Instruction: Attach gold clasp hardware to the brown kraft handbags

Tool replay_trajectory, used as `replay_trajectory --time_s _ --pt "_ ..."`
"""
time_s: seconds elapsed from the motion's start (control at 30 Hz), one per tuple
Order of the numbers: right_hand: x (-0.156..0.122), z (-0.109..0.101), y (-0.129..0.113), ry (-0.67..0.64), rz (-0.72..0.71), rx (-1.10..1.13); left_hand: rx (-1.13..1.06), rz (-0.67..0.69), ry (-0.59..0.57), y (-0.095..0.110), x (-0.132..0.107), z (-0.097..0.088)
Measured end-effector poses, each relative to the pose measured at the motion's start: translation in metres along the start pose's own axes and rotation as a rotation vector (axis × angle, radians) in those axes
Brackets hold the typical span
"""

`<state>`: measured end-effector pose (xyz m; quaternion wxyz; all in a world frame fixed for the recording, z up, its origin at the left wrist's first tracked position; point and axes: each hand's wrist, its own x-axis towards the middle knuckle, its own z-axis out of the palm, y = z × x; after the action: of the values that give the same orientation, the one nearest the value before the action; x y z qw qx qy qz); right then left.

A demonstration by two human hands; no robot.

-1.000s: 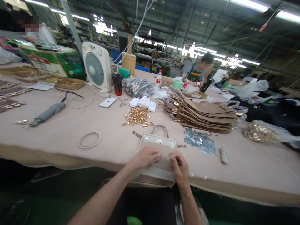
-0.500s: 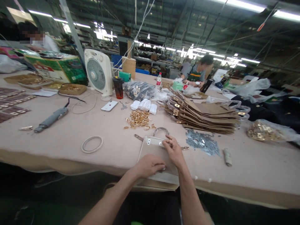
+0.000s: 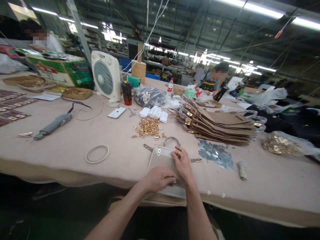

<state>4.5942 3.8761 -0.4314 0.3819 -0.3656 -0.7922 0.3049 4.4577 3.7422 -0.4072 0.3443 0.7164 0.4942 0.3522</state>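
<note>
A flat beige bag panel with a clear round handle and side straps lies at the table's near edge. My left hand rests knuckles-up on its lower part, fingers curled against the panel. My right hand lies on its upper right, fingertips pressed at a small metal fitting near the top edge. A heap of small gold clasps sits just beyond the panel.
A stack of brown bag panels lies right of centre, with grey metal bits and a small roll in front. A tape ring, grey power tool, phone, cup and fan stand left. Another person works far across.
My right hand went from the panel's near edge up to its top right by the fitting. My left hand stayed low on the panel.
</note>
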Motion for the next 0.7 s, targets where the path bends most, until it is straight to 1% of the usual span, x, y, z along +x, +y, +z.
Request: replay_trajectory --time_s 0.17,0.23,0.33,0.43,0.6,0.7 --pt "-0.002 -0.001 0.002 0.001 -0.042 -0.05 -0.129 -0.069 -0.009 0.0 -0.002 0.001" --pt "0.0 -0.004 0.002 -0.003 -0.028 -0.059 -0.176 -0.095 -0.011 0.0 -0.002 0.001" --pt "0.003 -0.01 0.002 -0.035 -0.01 -0.069 -0.213 -0.106 -0.01 -0.002 -0.002 0.002" --pt "0.005 -0.013 0.004 -0.066 -0.04 -0.077 -0.265 -0.122 0.0 -0.003 -0.002 0.004" --pt "0.006 -0.01 0.007 -0.021 -0.047 -0.063 -0.384 -0.174 0.008 -0.006 -0.002 0.007" --pt "0.008 -0.008 0.009 -0.008 -0.029 -0.049 -0.474 -0.189 0.049 -0.007 -0.002 0.008"
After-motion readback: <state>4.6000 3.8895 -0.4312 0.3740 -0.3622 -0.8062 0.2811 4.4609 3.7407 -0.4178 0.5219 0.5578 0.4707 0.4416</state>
